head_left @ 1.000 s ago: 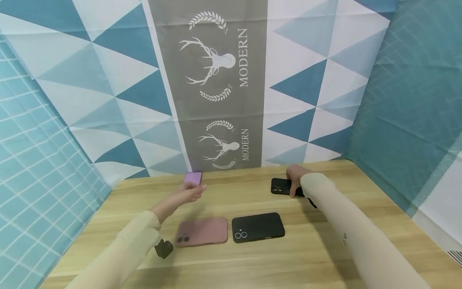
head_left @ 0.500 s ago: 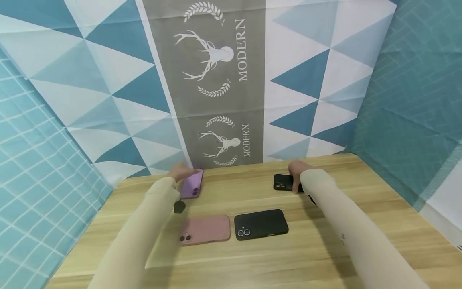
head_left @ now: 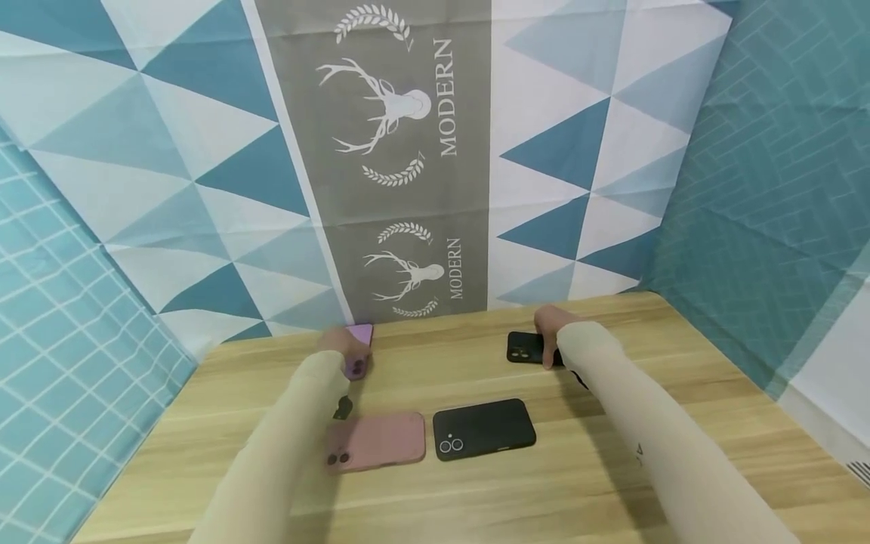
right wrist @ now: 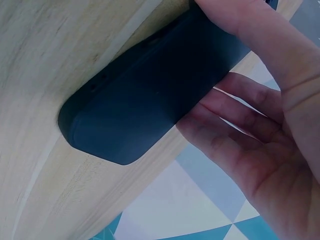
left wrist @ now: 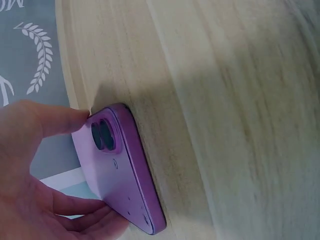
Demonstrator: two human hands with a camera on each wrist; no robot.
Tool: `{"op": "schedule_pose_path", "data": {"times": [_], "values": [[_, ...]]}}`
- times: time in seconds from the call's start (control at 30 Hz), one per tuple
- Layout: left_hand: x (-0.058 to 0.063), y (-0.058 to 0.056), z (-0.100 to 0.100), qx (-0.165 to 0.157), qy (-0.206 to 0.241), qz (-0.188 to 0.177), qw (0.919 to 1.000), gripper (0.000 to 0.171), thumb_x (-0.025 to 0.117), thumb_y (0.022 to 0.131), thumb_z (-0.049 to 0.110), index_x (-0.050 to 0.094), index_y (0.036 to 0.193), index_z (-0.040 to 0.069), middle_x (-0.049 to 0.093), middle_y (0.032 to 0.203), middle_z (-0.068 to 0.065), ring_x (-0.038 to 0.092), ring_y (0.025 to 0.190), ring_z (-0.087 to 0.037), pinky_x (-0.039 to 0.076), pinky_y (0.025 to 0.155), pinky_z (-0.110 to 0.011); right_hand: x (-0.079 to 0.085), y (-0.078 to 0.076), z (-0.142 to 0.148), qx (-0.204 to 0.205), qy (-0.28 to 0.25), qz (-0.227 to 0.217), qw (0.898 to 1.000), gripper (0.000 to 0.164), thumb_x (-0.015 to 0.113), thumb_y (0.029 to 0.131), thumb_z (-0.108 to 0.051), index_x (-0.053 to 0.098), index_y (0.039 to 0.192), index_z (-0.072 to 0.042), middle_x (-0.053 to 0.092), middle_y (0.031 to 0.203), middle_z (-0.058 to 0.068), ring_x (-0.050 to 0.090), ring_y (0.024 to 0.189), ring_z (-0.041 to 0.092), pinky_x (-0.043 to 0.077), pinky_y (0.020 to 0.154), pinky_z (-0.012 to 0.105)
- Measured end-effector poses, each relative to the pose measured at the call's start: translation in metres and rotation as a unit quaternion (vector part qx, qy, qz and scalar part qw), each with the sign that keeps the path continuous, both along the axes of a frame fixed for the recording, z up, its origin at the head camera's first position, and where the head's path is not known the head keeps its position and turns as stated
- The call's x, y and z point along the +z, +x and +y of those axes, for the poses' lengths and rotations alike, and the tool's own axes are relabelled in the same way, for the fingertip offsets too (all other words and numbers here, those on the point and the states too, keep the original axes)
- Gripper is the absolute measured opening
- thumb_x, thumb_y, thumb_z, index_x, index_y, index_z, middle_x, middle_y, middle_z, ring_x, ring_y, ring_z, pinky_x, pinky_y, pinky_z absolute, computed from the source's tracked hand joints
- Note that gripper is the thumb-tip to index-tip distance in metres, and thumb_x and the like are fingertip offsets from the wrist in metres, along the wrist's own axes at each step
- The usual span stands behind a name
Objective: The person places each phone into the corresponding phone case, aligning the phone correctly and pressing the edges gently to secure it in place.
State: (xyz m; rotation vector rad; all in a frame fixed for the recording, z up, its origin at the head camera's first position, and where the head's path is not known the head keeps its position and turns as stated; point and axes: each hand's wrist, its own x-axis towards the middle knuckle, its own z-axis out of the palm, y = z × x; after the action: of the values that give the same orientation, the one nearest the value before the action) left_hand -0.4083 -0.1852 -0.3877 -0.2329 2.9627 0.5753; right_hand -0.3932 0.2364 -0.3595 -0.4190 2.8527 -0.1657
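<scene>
At the back left of the table, my left hand (head_left: 343,346) spans a purple phone (left wrist: 122,175). In the left wrist view its thumb is at the edge by the two camera lenses and the other fingers curl at the opposite edge. My right hand (head_left: 552,326) grips a black phone (head_left: 523,347) at the back right, thumb on the near edge and fingers along the far one. The right wrist view shows this phone's plain black back (right wrist: 135,95). Both phones are camera side up, close over the wood.
A pink phone (head_left: 387,440) and another black phone (head_left: 485,429) with two ringed lenses lie side by side, nearer the front of the wooden table (head_left: 421,506). Patterned cloth (head_left: 414,151) hangs behind the table's back edge. Blue tile-pattern cloth (head_left: 68,302) borders the left.
My left hand has reached back and left from above the table, then come down around the purple phone. My right hand has stayed on the black phone at the back.
</scene>
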Motion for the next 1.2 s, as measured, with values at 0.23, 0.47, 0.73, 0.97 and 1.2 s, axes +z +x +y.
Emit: {"op": "schedule_pose_path", "data": {"times": [0.23,0.47,0.73,0.97,1.2], "values": [[0.006,0.01,0.002,-0.006,0.034,-0.022,0.9992,0.038,0.076,0.062,0.025,0.06,0.084,-0.002,0.064,0.081,-0.013,0.06,0.066,-0.022,0.054,0.05,-0.027,-0.004,0.001,0.0,0.009,0.011,0.015,1.0,0.044,0.092,0.06,-0.024,0.068,0.092,-0.005,0.067,0.09,0.008,0.055,0.072,0.014,0.052,0.063,0.027],[0.01,0.015,0.005,-0.066,-0.028,-0.029,0.997,0.044,0.082,0.059,0.03,0.06,0.081,-0.001,0.061,0.079,-0.009,0.057,0.071,-0.021,0.052,0.056,-0.026,-0.001,0.005,0.001,0.015,0.013,0.005,1.0,0.046,0.091,0.061,-0.025,0.068,0.095,-0.005,0.067,0.094,0.01,0.06,0.076,0.017,0.057,0.066,0.031],[0.019,0.013,0.015,-0.277,-0.103,-0.009,0.9552,0.067,0.085,0.062,0.02,0.061,0.122,0.002,0.064,0.118,-0.014,0.06,0.107,-0.029,0.05,0.1,-0.045,0.0,0.002,0.0,0.016,0.023,0.013,1.0,0.046,0.091,0.061,-0.026,0.067,0.093,-0.005,0.066,0.092,0.008,0.059,0.074,0.016,0.056,0.064,0.03],[0.016,0.013,0.036,-0.422,-0.19,0.046,0.885,0.072,0.081,0.052,-0.006,0.065,0.119,0.015,0.065,0.123,-0.005,0.058,0.116,-0.027,0.048,0.105,-0.042,-0.003,0.001,-0.004,0.014,0.027,0.01,0.999,0.048,0.092,0.06,-0.027,0.068,0.096,-0.005,0.067,0.094,0.009,0.061,0.076,0.017,0.058,0.067,0.031],[0.017,0.016,0.049,-0.506,-0.233,0.136,0.8195,0.061,0.076,0.064,-0.004,0.064,0.121,0.014,0.067,0.123,-0.004,0.061,0.117,-0.025,0.049,0.105,-0.04,0.0,0.001,0.0,0.017,0.031,0.015,0.999,0.045,0.092,0.061,-0.025,0.067,0.092,-0.005,0.065,0.09,0.008,0.057,0.073,0.016,0.054,0.063,0.029]]}}
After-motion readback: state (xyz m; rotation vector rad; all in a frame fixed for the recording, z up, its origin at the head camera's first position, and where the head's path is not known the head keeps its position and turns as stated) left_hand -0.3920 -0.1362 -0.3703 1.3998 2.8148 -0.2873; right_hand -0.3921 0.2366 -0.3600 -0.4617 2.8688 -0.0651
